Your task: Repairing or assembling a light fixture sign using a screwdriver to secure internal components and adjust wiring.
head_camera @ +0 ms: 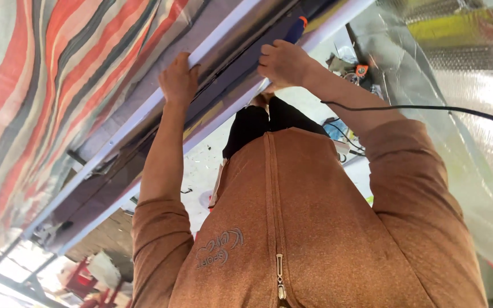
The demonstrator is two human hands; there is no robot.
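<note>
A long dark panel with two white edge rails (pixel 144 114) runs diagonally in front of me, from lower left to upper right. My left hand (pixel 178 80) has its fingers curled over the nearer-left white rail. On the other rail (pixel 326 31), my right hand (pixel 283 63) is closed around a blue-handled tool with an orange tip (pixel 298 27). Most of that tool is hidden by my fist. My brown zip jacket (pixel 292 228) and black trousers (pixel 258 122) fill the lower middle of the view.
A red, grey and white striped tarpaulin (pixel 35 97) covers the left side. Silver bubble-foil sheeting (pixel 463 97) hangs on the right. A thin black cable (pixel 429 108) crosses over my right forearm. Small tools and clutter (pixel 352 68) lie on the pale floor. A red stand (pixel 84 279) is at lower left.
</note>
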